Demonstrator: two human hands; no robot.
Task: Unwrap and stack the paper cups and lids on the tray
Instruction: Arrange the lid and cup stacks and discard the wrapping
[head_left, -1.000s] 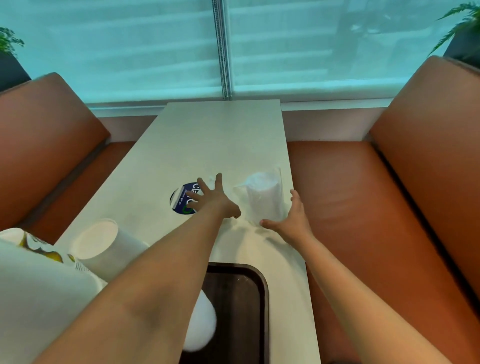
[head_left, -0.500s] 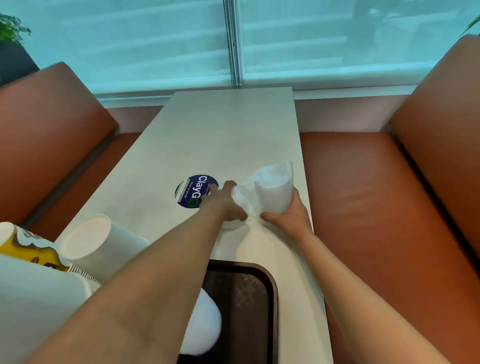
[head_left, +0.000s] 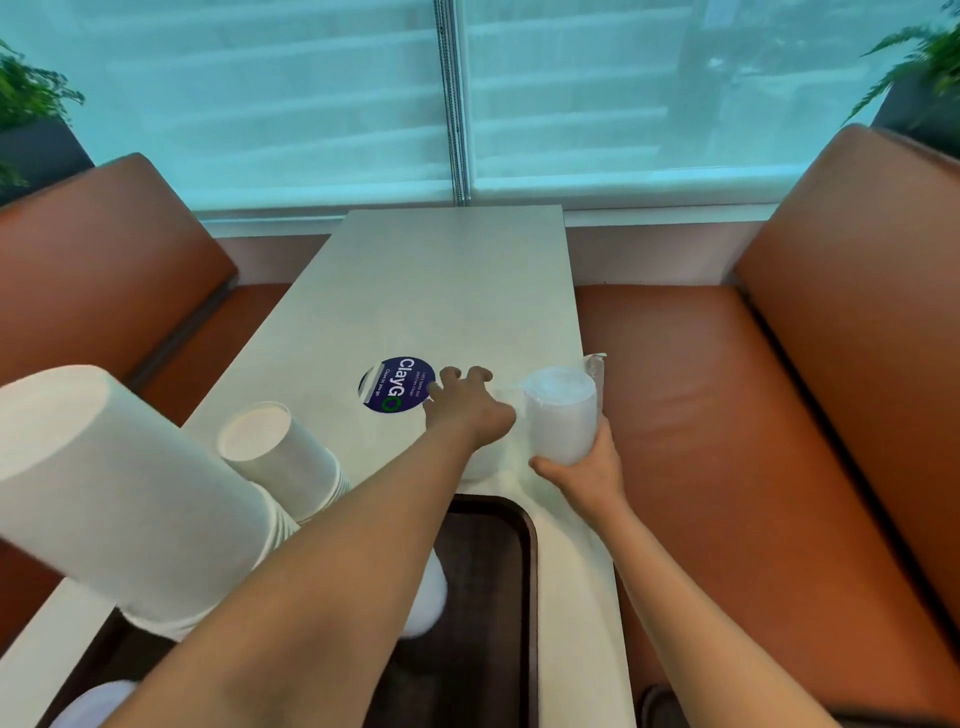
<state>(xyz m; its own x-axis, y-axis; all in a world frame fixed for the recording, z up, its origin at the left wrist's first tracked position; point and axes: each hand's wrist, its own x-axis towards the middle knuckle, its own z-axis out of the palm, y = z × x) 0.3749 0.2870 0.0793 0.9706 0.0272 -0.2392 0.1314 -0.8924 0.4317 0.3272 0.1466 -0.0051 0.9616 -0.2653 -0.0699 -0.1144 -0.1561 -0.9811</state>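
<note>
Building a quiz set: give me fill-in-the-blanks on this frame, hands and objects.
1. The right hand grips the wrapped ____ stack.
2. The left hand lies beside a round ____ sticker.
3. The dark tray sits at the table's ____ end.

Missing: lid; blue; near

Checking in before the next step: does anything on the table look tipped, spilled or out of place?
Nothing spilled or damaged. The two paper cup stacks lean steeply, but that may be lens distortion. The wrapped lid stack, held by the right hand, sits right at the table edge, off the tray.
</note>
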